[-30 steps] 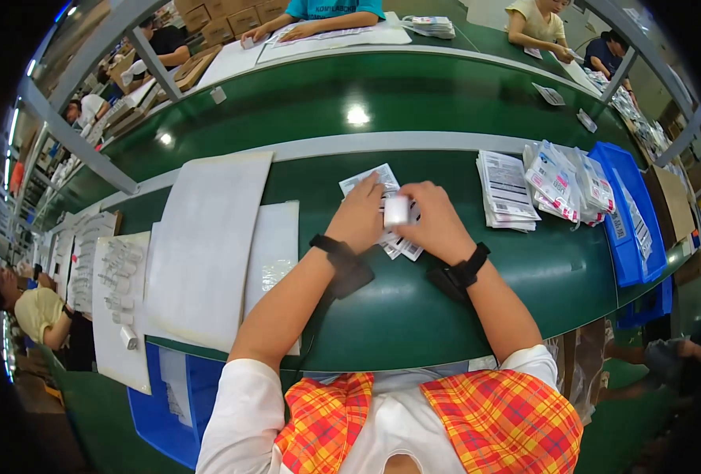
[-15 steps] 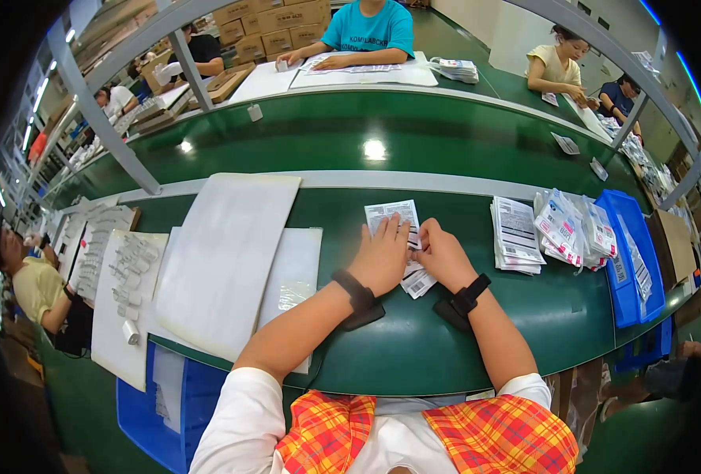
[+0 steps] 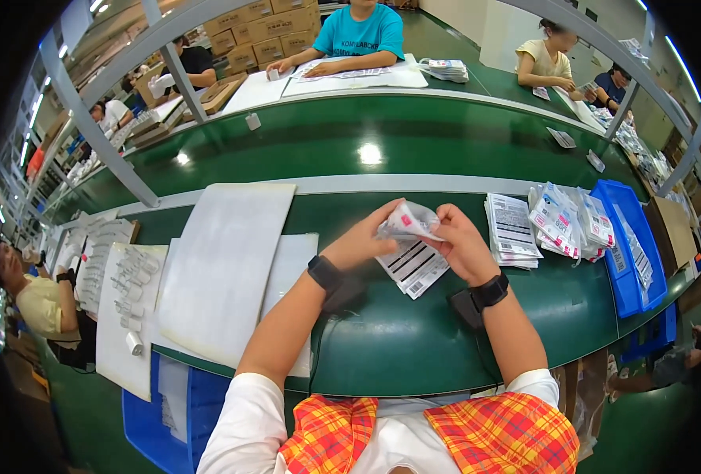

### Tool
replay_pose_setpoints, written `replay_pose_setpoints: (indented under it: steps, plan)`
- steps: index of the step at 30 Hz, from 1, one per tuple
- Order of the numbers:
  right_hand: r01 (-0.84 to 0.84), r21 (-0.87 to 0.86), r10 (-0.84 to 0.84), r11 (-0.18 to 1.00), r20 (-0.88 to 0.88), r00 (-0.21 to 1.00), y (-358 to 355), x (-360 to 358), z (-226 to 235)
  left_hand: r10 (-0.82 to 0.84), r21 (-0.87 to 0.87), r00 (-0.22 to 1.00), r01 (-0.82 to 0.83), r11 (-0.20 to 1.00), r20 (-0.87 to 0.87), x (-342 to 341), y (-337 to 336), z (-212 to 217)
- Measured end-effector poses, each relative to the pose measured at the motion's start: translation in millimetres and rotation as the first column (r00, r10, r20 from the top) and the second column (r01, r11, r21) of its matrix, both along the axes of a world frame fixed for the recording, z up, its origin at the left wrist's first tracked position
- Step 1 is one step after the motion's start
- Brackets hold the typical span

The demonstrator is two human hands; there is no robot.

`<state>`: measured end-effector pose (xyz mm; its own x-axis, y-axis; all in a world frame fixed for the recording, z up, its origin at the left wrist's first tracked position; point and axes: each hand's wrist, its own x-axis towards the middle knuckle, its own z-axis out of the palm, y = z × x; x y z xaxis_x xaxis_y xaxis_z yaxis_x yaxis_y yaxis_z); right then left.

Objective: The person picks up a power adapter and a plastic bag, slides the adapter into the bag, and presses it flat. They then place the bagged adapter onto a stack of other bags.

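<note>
A clear plastic bag with pink print (image 3: pixel 417 218) is held up between my two hands over the green bench. My left hand (image 3: pixel 364 239) grips its left side, thumb and fingers closing on the film. At the other side, my right hand (image 3: pixel 462 243) pinches the bag's edge. Whether anything is inside the bag, I cannot tell. Just beneath it lies a small stack of printed paper leaflets (image 3: pixel 415 270), tilted on the bench and partly covered by the bag and hands.
Right of my hands are a stack of printed leaflets (image 3: pixel 514 231), a pile of packed plastic bags (image 3: pixel 562 219) and a blue bin (image 3: pixel 628 294). White boards (image 3: pixel 228 261) lie at left, one bearing small white parts (image 3: pixel 131 292). A metal rail (image 3: pixel 350 183) runs behind; co-workers sit around.
My hands have risen from the leaflets and moved apart, now holding the plastic bag. The leaflet stack is more uncovered. The clear piece on the white board at left is gone from there.
</note>
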<state>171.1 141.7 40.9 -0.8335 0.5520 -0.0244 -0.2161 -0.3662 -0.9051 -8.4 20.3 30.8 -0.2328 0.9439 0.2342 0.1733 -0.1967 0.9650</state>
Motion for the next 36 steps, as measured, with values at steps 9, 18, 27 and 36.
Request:
replay_pose_setpoints:
  steps: [9,18,27,36]
  plan:
    - [-0.188,0.592,0.028,0.783,0.269,0.963,11,13,8,0.290,-0.066,0.955,-0.286,0.956,0.057,13,1,-6]
    - [0.158,0.571,-0.315,0.805,0.187,0.931,-1,-21,-30,0.311,0.043,0.934,-0.322,0.946,0.174,8,8,-17]
    - [0.084,0.684,-0.230,0.725,0.125,0.965,30,0,-35,0.048,-0.278,0.937,-0.151,0.949,-0.346,-45,12,-40]
    - [-0.297,0.955,-0.339,0.015,0.285,0.897,-45,1,-17,-0.022,-0.038,0.537,-0.018,0.999,-0.843,24,-3,-10]
